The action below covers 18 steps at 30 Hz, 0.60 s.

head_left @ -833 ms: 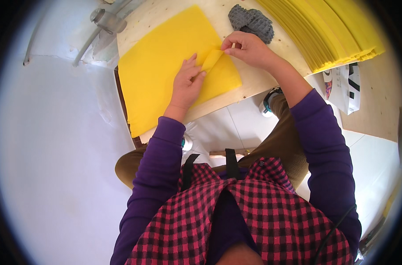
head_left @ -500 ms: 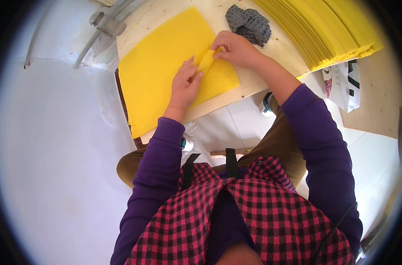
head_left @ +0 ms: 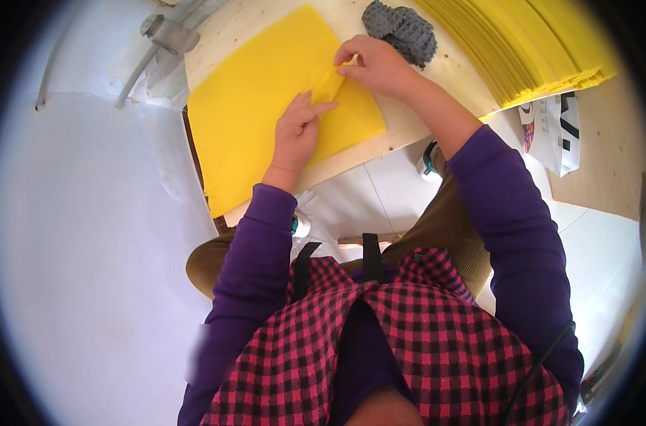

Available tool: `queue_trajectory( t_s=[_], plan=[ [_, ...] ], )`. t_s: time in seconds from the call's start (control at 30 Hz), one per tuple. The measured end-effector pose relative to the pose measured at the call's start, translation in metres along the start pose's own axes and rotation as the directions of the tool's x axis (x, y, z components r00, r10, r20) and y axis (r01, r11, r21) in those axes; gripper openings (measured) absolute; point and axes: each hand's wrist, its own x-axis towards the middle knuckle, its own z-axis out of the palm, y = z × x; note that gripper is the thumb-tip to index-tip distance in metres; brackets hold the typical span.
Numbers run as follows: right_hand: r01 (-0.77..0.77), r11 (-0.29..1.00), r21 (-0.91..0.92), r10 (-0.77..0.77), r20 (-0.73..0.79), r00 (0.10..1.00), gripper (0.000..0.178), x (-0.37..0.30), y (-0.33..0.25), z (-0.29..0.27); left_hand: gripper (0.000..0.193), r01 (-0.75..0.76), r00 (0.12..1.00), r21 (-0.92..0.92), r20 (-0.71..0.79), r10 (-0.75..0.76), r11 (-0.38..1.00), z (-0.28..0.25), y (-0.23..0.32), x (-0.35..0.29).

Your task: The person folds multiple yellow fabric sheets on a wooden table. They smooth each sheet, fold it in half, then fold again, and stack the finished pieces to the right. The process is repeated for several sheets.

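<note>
A large yellow sheet (head_left: pixel 245 113), thin like paper or cloth, lies on a pale wooden table. A narrow folded strip (head_left: pixel 328 86) of the same yellow material rises between my hands. Between thumb and fingertips, my right hand (head_left: pixel 377 65) pinches the upper end of this strip. My left hand (head_left: pixel 297 135) rests on the sheet by the strip's lower end, its thumb stretched out to the right and its fingers pointing away from me. Whether the strip is separate or part of the sheet, I cannot tell.
A crumpled grey knitted cloth (head_left: pixel 401 32) lies beyond my right hand. Thick yellow stacks (head_left: pixel 514 50) fill the table's right end. A white printed bag (head_left: pixel 552 135) hangs or stands below them. At the far left is a translucent bottle (head_left: pixel 170 35) near the white wall.
My right hand has moved slightly farther away, drawing the strip's upper end with it. My left thumb has swung off the strip and spread outward.
</note>
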Motion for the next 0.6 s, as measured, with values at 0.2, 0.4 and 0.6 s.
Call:
queue_trajectory(
  t_s=[0.2,0.4,0.6],
  plan=[
    [-0.091,0.996,-0.010,0.086,0.440,0.894,0.019,-0.011,0.003,-0.030,0.021,0.032,0.999,-0.012,-0.008,-0.032,0.999,0.001,-0.004,0.001],
    [-0.041,0.995,-0.093,0.084,0.520,0.850,0.018,-0.015,0.005,-0.024,0.020,0.107,0.993,-0.004,0.058,-0.106,0.994,-0.001,-0.003,-0.001],
    [-0.112,0.993,-0.048,0.121,0.490,0.863,0.013,-0.017,0.004,-0.020,0.031,0.185,0.976,0.007,0.120,-0.184,0.983,-0.002,-0.001,-0.002]
  ],
)
